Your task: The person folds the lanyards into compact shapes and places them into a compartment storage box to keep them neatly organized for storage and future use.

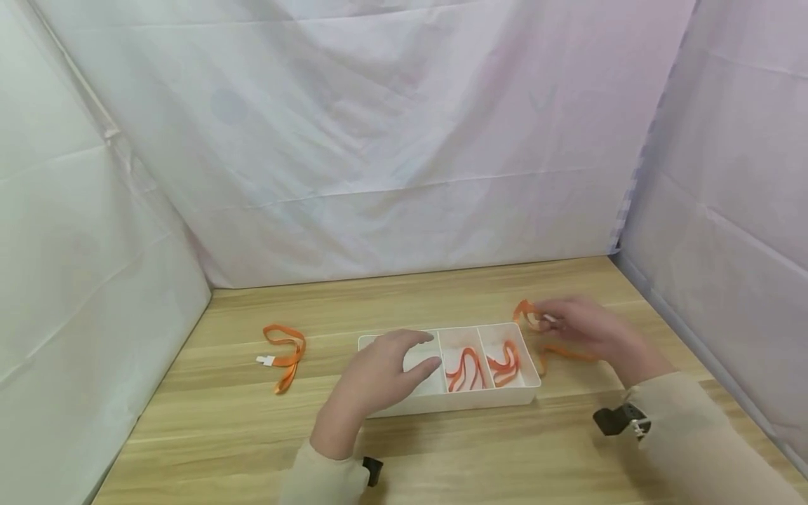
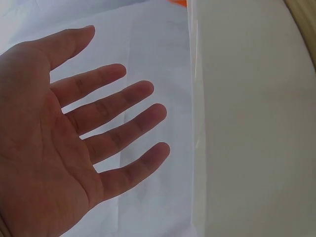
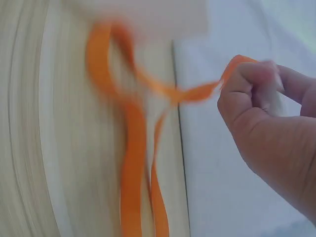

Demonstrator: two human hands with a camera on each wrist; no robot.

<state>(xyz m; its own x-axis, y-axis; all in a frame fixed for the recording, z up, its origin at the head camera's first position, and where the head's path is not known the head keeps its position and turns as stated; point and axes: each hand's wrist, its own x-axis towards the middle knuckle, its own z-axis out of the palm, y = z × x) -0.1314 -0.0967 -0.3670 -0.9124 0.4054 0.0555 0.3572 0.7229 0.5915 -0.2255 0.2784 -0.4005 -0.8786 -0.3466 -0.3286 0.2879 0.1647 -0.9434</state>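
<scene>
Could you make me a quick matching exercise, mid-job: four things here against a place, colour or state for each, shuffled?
Things:
1. Left hand
2. Tray
3. Right hand
4. Leftmost orange strap

Places, colours or states:
A. Holding another orange strap
B. Lying on the table, touched by neither hand
C. Spread, holding nothing
D. White and divided inside

Right pairs: 1-C, 2-D, 3-A, 4-B
</scene>
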